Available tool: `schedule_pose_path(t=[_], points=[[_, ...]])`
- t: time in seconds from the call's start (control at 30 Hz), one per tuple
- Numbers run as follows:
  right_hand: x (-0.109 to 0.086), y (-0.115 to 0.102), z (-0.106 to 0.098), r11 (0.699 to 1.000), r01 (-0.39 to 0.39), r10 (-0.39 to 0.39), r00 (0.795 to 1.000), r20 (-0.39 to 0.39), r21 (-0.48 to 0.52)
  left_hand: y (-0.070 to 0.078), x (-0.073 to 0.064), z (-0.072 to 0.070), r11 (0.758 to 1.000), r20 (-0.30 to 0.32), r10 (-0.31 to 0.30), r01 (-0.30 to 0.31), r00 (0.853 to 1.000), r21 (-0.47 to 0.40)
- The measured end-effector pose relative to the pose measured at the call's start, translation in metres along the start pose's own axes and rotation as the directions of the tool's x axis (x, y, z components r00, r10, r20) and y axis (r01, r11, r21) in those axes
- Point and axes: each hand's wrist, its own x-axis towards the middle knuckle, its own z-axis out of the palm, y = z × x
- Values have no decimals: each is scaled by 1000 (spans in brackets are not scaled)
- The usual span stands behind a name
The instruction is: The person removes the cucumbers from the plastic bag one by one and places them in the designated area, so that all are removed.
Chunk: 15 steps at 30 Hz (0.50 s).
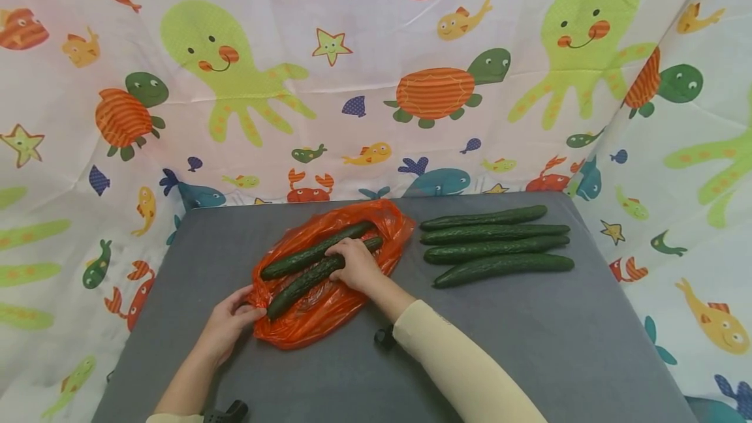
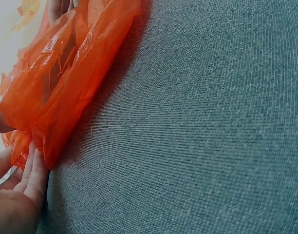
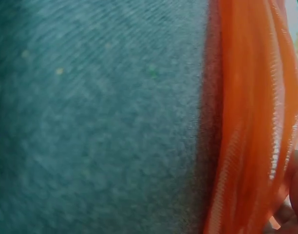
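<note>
An orange plastic bag (image 1: pixel 305 335) lies spread on the grey table, with two dark green cucumbers on it. My right hand (image 1: pixel 354 265) grips the nearer cucumber (image 1: pixel 297 288) around its upper half, thumb on the near side. Behind it, the farther cucumber (image 1: pixel 294 264) lies almost parallel. At the bag's left end, my left hand (image 1: pixel 226 324) pinches the gathered plastic close to the gripped cucumber's tip. The left wrist view shows the bag (image 2: pixel 85 68) between thumb and fingers (image 2: pixel 34 178). Only a blurred edge of the right hand appears in the right wrist view, beside the bag (image 3: pixel 251 117).
Several cucumbers (image 1: pixel 499 235) lie side by side on the right of the grey table (image 1: pixel 505 338). A curtain (image 1: pixel 364 12) printed with sea animals hangs behind the table and along both sides.
</note>
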Motion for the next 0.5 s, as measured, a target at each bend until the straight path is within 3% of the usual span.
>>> schedule_pose_path(t=[0.2,0.5], points=[[-2,0,5,992,48,-51,998,-22,-114,0,-1,-2,1000,8,14,-14,1000,-4],[1,3,3,997,50,-54,996,-64,-58,-3,1,-1,1000,6,21,-21,1000,-20]])
